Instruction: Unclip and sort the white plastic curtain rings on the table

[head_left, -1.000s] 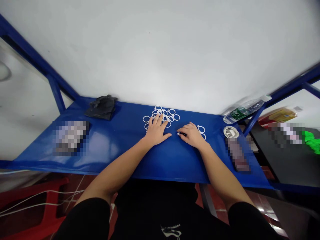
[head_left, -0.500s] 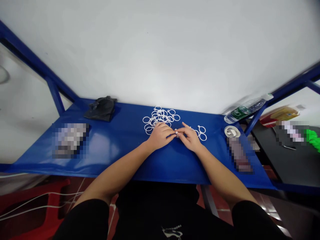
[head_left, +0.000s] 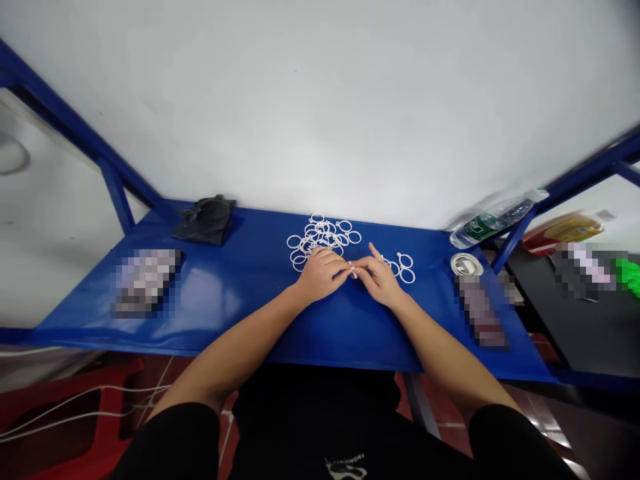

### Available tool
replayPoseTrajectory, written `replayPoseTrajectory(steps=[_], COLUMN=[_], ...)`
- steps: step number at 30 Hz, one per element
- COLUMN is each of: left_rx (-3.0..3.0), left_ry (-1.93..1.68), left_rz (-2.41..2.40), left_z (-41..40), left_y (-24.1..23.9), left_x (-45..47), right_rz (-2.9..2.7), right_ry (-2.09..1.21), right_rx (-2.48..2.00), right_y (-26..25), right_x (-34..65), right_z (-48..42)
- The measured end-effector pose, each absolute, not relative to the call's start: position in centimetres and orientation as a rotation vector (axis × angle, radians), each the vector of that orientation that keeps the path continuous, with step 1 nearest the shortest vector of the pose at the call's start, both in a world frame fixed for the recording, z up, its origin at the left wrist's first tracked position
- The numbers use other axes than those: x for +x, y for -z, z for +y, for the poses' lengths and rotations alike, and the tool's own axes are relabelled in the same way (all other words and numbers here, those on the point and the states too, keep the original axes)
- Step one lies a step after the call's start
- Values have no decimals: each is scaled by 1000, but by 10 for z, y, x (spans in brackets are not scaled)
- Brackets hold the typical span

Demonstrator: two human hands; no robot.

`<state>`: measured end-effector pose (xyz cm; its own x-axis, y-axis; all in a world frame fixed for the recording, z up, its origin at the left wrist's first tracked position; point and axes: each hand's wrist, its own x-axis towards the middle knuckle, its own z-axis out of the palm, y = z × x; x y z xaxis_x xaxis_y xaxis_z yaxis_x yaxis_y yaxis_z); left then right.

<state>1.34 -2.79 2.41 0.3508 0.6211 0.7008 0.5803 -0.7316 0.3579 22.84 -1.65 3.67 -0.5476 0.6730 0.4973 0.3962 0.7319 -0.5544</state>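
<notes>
Between the fingertips of both my hands is a small white ring [head_left: 354, 272], mostly covered by the fingers. My left hand [head_left: 323, 275] pinches it from the left, and my right hand [head_left: 379, 279] pinches it from the right with one finger raised. Just beyond my left hand lies a heap of white rings [head_left: 325, 233], thin hoops with a small eyelet on the edge, like curtain rings. To the right of my right hand, several more white rings [head_left: 407, 275] lie on the blue tabletop [head_left: 240, 280], partly hidden behind the fingers.
A crumpled black plastic bag [head_left: 207, 220] lies at the back left, with a blurred-out object [head_left: 146, 281] in front of it. On the right are a water bottle [head_left: 493, 221], a coiled white cable [head_left: 466, 265] and another blurred-out item [head_left: 481, 312]. Blue metal bars [head_left: 115, 193] flank the table.
Both hands stay together at the same spot. The white piece between the fingertips has turned slightly and now points downward. The whole view has shifted a little.
</notes>
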Motion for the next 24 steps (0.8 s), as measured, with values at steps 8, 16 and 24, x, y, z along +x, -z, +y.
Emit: replayPoseTrajectory(steps=[8, 16, 24], left_rx=[2489, 2480, 2567], left_ry=[-1295, -893, -796], left_rz=[1407, 1716, 1605], left_z=[-9, -9, -12], left_y=[-21, -16, -4], left_x=[-10, -15, -6], right_rz=[-2189, -2223, -2423], right_ry=[-83, -107, -212], right_rx=[-1083, -1502, -1210], right_y=[-44, -39, -37], right_x=[257, 273, 247], right_z=[0, 14, -1])
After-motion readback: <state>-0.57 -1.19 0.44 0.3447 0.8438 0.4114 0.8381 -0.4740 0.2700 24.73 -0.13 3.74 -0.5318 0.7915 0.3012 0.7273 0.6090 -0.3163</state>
